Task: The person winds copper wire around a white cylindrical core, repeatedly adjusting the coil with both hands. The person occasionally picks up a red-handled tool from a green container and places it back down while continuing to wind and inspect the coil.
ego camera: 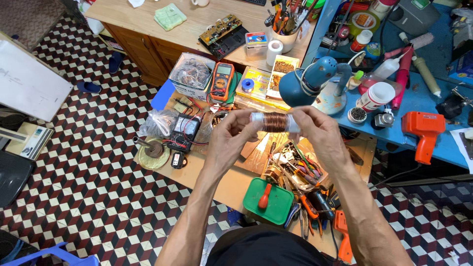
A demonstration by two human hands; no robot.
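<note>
A white spool wound with copper wire (274, 121) is held level in front of me, above a low wooden table (224, 180). My left hand (230, 136) pinches its left end with the fingertips. Its right end sits in the fingers of my right hand (315, 130). Both forearms reach up from the bottom of the view. Just behind the spool stands a blue desk lamp (310, 83).
Below the hands lie pliers, screwdrivers and cutters (300, 172), a green box (268, 201), an analogue meter (183, 132) and an orange multimeter (221, 81). A blue bench at right holds bottles and an orange heat gun (422, 129). A checkered floor lies to the left.
</note>
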